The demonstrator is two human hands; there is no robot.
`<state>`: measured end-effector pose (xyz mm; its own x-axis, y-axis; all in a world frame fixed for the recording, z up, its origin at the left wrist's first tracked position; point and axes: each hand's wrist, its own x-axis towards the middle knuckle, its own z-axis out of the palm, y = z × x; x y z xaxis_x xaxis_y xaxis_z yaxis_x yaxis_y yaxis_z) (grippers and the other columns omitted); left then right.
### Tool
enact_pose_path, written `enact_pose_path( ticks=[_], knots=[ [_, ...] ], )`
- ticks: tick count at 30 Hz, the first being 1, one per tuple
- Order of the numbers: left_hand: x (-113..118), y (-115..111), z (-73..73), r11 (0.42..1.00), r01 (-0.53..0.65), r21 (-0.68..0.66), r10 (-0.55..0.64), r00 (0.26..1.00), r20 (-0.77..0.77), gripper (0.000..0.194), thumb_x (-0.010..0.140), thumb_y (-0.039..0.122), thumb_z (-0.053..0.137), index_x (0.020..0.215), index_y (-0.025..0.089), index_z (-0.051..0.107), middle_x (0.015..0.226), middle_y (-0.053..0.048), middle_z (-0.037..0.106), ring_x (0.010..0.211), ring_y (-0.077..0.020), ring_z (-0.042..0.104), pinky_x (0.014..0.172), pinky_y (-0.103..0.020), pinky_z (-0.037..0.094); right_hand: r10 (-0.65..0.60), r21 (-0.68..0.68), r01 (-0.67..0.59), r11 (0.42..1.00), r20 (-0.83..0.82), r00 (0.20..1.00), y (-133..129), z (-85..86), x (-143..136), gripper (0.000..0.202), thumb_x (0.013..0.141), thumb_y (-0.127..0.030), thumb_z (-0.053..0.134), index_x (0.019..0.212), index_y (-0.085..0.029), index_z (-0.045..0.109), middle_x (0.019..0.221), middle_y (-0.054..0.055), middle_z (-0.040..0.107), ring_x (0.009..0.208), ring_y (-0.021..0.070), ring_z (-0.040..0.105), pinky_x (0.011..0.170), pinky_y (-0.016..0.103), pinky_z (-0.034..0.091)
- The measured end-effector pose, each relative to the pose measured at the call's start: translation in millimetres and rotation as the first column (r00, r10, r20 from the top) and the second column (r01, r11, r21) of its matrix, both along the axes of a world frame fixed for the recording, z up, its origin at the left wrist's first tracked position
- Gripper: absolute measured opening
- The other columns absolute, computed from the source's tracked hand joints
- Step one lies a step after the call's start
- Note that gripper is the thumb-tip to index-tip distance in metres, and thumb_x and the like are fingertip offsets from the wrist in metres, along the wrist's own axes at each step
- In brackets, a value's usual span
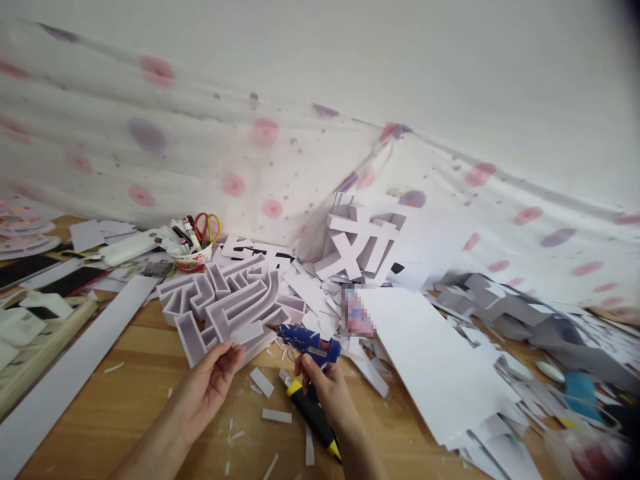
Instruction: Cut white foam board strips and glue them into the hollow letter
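Observation:
My right hand is wrapped round the handle of a blue hot glue gun, whose nozzle points left. Between the fingertips of my left hand is a small white foam board strip, pinched at its left end. The glue gun's nozzle is close to the strip's right end; whether they touch I cannot tell. Just behind both lies a hollow white character frame with raised walls, its near edge partly hidden by my left hand and the strip. A black and yellow utility knife rests on the table under my right hand.
A cup of pens and scissors stands behind the frame. Another white character leans by the wall. A large white board and grey pieces lie right, a long white strip left. Offcuts litter the wooden table.

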<state>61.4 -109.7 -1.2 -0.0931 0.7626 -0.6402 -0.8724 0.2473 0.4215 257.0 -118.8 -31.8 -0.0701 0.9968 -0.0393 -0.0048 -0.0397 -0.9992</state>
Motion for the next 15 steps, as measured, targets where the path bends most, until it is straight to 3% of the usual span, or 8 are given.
enact_pose_path(
  ticks=[8,15],
  knots=[
    [3.1,-0.2,-0.4,0.999,0.036,-0.004,-0.036,0.999,0.008,0.022,0.087,-0.001,0.041,0.075,0.006,0.058,0.068,-0.010,0.069,0.063,-0.0132,0.070,0.056,-0.017,0.059,-0.014,-0.021,0.015,1.000,0.039,0.999,1.7,2.0,-1.1,0.055,0.067,-0.071,0.056,0.062,-0.016,0.054,0.053,-0.002,0.048,0.044,0.0073,0.039,0.043,0.021,0.028],
    [2.3,-1.9,-2.4,0.997,0.076,-0.010,-0.075,0.996,0.056,0.022,0.088,0.002,0.040,0.076,0.007,0.058,0.066,-0.009,0.069,0.058,-0.0122,0.069,0.052,-0.017,0.058,-0.062,-0.005,0.062,0.998,0.045,0.997,9.1,-5.8,-3.9,0.056,0.064,-0.073,0.056,0.058,-0.018,0.053,0.047,-0.003,0.045,0.042,0.0079,0.039,0.041,0.020,0.028]
  ],
)
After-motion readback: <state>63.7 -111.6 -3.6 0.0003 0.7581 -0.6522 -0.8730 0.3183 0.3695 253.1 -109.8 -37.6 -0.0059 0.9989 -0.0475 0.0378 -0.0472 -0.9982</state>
